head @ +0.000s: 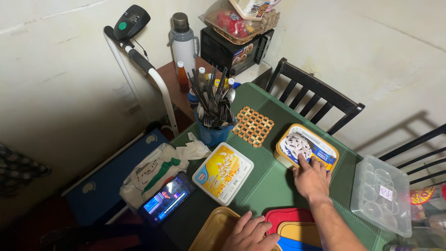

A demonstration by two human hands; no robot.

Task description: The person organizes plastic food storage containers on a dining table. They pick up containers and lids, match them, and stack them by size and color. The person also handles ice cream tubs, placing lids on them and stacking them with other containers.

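Head view showed your right hand (312,179) lying flat, fingers spread, on the yellow ice-cream tub (306,148) at the green worktop (269,183) edge. Your left hand (251,232), partly cut off below, rested open on a tan lid (211,230); nothing gripped.

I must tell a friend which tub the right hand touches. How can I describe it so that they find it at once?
Start at the green table and go to its far side, in front of the black chair. The ice cream tub sits there under the right hand. Its rim is yellow and its lid is blue, while the white-rimmed tub beside it has a yellow lid.
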